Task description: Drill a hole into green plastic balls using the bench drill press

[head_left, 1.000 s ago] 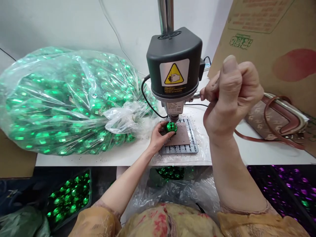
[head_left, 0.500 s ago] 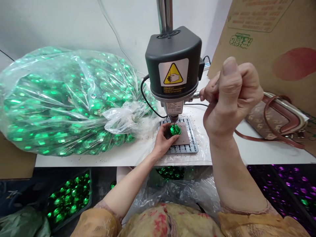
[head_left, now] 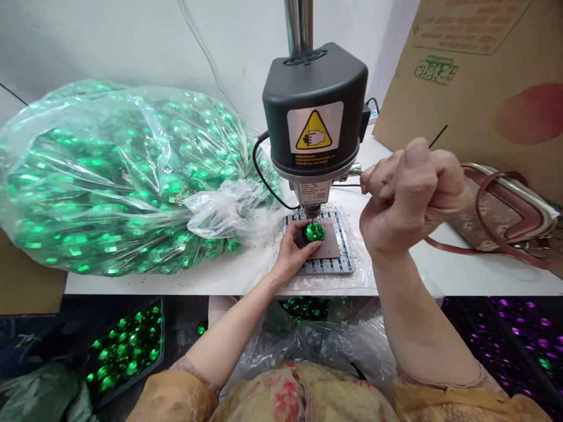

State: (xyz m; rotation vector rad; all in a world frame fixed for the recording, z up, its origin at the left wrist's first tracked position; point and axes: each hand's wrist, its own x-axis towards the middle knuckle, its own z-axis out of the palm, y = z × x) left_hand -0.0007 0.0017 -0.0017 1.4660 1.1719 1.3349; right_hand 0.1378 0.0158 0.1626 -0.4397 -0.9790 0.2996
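Observation:
My left hand (head_left: 294, 251) curls its thumb and fingers around a shiny green faceted ball (head_left: 315, 232). The ball rests on a brown square board (head_left: 332, 249) on the slotted metal base (head_left: 347, 264), directly beneath the chuck and bit of a black drill press (head_left: 314, 117). Whether the bit touches the ball is hard to make out. To the right of the motor housing, my right hand (head_left: 409, 199) is closed in a fist on the drill press's feed handle (head_left: 354, 170). Most of that handle is hidden by the fingers; a thin dark rod shows above the knuckles.
A large clear bag (head_left: 127, 181) of green balls fills the table's left side. At right lie a brown handbag (head_left: 505, 211) and a cardboard box (head_left: 484, 82). Below the table edge are a crate of green balls (head_left: 125, 346) and purple balls (head_left: 510, 340). Dark shavings dot the table.
My right fist has dropped slightly, and a thin dark rod now shows above it. My left hand still holds the ball under the bit. The whole view has shifted a little.

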